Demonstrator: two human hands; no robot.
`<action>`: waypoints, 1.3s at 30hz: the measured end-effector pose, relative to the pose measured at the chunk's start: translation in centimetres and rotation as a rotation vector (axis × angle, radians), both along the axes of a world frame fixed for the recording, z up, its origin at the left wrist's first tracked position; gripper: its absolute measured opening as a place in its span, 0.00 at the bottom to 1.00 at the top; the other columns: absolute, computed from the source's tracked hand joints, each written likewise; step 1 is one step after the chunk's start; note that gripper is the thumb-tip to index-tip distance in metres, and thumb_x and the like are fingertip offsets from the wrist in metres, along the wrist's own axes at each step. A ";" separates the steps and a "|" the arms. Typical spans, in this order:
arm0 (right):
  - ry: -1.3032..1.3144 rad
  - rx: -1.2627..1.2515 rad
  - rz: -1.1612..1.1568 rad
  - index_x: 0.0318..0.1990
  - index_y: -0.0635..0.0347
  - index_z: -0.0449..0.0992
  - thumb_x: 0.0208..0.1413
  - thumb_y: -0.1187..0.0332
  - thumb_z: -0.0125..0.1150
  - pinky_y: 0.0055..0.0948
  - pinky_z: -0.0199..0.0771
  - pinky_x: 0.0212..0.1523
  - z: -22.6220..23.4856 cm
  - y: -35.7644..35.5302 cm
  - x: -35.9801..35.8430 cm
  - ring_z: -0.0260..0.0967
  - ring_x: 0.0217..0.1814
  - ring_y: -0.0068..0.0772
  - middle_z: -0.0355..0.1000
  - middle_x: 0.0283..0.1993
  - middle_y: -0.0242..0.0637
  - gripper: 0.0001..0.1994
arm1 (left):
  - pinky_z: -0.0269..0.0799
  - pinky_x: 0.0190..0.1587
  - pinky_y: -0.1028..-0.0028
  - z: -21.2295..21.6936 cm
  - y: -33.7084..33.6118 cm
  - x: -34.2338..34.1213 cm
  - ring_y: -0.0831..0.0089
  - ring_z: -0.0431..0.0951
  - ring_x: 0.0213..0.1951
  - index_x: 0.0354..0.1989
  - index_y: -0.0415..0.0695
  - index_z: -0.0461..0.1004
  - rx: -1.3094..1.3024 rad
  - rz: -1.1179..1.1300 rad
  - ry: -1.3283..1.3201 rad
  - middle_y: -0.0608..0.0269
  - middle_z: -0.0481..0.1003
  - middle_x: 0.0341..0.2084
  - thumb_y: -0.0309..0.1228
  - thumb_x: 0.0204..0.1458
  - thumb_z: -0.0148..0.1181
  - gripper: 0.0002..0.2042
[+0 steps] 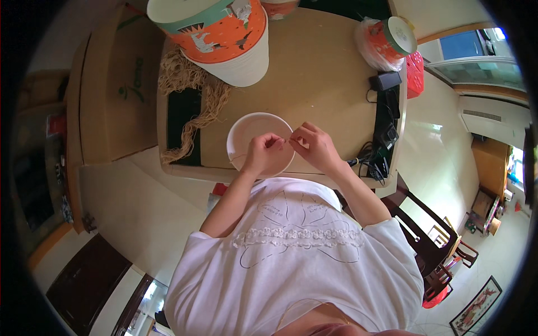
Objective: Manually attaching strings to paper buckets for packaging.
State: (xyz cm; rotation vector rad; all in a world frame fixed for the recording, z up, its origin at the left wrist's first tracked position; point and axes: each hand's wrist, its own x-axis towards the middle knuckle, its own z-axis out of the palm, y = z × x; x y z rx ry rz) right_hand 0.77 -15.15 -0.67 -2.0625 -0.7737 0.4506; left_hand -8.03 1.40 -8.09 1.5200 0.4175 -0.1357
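Over a white round tub (245,127) at the table's near edge, both my hands are held close together. My left hand (263,153) is closed in a pinch, and a thin tan string (237,157) shows beside it across the tub's rim. Facing it, my right hand (316,147) is pinched too, at the tub's right rim. Between the fingertips a fine strand seems to run, too thin to make out well. A bundle of loose tan strings (197,126) lies to the left, one tail trailing toward the near edge.
A large orange, green and white paper bucket (227,42) stands at the far left, partly on the strings. At the far right sit a smaller plastic-wrapped tub (386,42), a black power adapter (385,81) and cables (367,157). A tall cardboard box (120,101) borders the table's left.
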 end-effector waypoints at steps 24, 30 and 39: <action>0.042 0.067 0.040 0.36 0.61 0.76 0.47 0.76 0.64 0.32 0.75 0.34 0.0 -0.8 -2.7 0.73 0.33 0.39 0.73 0.33 0.40 0.07 | 0.56 0.18 0.85 -1.1 -0.7 1.0 0.86 0.64 0.17 0.35 0.41 0.77 -0.701 -0.068 0.490 0.70 0.73 0.21 0.30 0.54 0.59 0.06; 0.041 0.003 -0.066 0.33 0.61 0.76 0.51 0.73 0.63 0.30 0.74 0.31 -0.3 -0.1 -0.7 0.72 0.31 0.36 0.71 0.32 0.39 0.04 | 0.66 0.25 0.79 0.0 -2.1 0.3 0.80 0.70 0.21 0.33 0.38 0.78 -0.080 -0.028 -0.003 0.67 0.76 0.23 0.27 0.50 0.61 0.05; -0.170 -0.069 -0.004 0.32 0.59 0.77 0.49 0.72 0.62 0.35 0.73 0.34 -1.6 0.3 0.0 0.71 0.33 0.43 0.69 0.32 0.40 0.03 | 0.69 0.27 0.74 3.5 -2.8 0.3 0.71 0.73 0.22 0.25 0.40 0.76 0.424 0.045 -0.149 0.61 0.72 0.22 0.28 0.44 0.64 0.05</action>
